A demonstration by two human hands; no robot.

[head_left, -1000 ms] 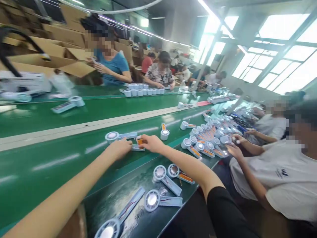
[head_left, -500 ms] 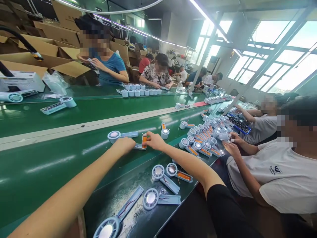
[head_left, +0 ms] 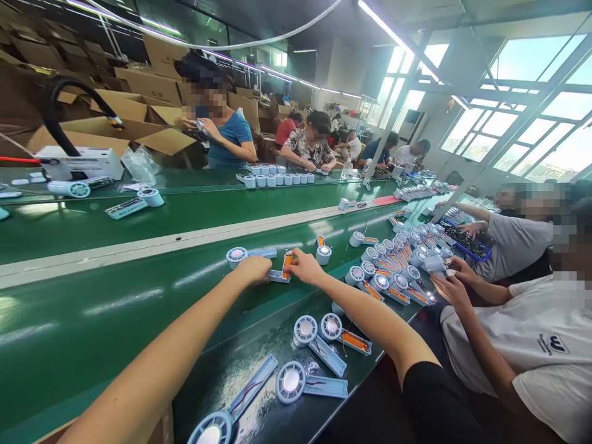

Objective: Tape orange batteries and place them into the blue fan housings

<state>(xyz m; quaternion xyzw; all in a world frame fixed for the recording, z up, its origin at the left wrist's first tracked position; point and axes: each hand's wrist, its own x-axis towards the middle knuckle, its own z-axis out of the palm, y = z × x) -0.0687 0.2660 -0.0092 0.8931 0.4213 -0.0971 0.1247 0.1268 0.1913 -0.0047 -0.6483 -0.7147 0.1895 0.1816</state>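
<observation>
Over the green belt, my left hand (head_left: 255,270) is closed around one end of a light-blue handheld fan, whose open handle (head_left: 277,276) sticks out to the right; its head is hidden behind my fingers. My right hand (head_left: 306,267) pinches an orange battery (head_left: 287,265), upright at the end of that handle. Just behind my left hand lies another fan (head_left: 237,255) with a bare handle. A fan with an orange battery in its handle (head_left: 324,253) stands right of my right hand.
Several open fans lie on the dark near table, one fan (head_left: 291,382) with wires in its handle. Many fans (head_left: 393,265) crowd the right side, by a co-worker's hands (head_left: 451,280). Beyond the pale divider strip (head_left: 139,245), people sit near cardboard boxes (head_left: 152,132).
The whole scene has shifted right and slightly down as my head turned left. Both hands keep their hold on the fan and the battery, with little movement between them.
</observation>
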